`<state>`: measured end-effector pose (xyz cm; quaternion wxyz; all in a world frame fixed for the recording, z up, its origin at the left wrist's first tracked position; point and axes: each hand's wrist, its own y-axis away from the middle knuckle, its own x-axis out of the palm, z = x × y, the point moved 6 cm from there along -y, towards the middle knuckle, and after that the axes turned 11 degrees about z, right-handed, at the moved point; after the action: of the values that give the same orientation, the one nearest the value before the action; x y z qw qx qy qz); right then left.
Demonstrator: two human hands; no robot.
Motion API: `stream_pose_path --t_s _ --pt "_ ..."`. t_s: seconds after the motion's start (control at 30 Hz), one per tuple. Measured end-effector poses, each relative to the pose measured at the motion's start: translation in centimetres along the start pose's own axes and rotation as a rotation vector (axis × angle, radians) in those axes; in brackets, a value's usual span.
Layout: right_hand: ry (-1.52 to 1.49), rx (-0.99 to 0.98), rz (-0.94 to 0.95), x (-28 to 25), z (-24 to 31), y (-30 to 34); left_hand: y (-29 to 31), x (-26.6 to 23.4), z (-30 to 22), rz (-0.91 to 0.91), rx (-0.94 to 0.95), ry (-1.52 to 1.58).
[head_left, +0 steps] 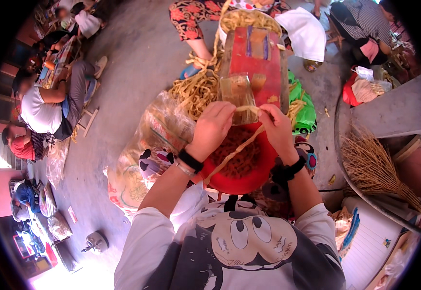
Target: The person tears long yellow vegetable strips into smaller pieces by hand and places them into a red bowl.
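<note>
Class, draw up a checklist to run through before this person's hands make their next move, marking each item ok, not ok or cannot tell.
1. Left hand gripping the pale strip: ok, its fingers pinch it.
2. Right hand gripping too: ok, a short span runs between the hands.
3. Strip's tail kept out from over the red basin: not ok, it slants across above it.
4. Tail touching the basin's rim: cannot tell from this overhead view.
5. Heap of strips beyond the left hand untangled: not ok, it lies in jumbled loops.
</note>
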<state>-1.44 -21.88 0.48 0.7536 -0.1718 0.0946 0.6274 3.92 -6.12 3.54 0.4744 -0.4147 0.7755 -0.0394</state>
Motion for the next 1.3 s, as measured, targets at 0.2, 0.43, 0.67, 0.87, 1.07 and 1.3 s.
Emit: stream_pose_path --t_s 0.2,0.43,0.67,0.87,1.07,1.3 --pt "0.576 0.103 -0.032 -0.5 -3.1 -0.1 -0.3 2.7 1.2 0.219 -0.063 -0.272" --pt "-0.449 0.443 0.359 1.8 -0.8 2.8 2.2 0.6 -3.8 0.199 -0.046 -0.159" --pt "-0.675 0.569 0.694 1.4 0.2 5.7 4.5 2.6 -0.2 0.313 -0.080 -0.063" --pt "-0.395 0.278 0.643 4.0 1.1 5.2 6.9 6.1 -3.3 0.689 -0.298 0.711" --pt "-0.461 0.341 0.574 3.5 0.9 5.0 6.7 5.0 -1.6 0.350 -0.693 1.236" --pt "-0.809 0.603 0.335 3.3 -1.8 6.2 6.3 6.5 -2.0 0.301 -0.388 0.747"
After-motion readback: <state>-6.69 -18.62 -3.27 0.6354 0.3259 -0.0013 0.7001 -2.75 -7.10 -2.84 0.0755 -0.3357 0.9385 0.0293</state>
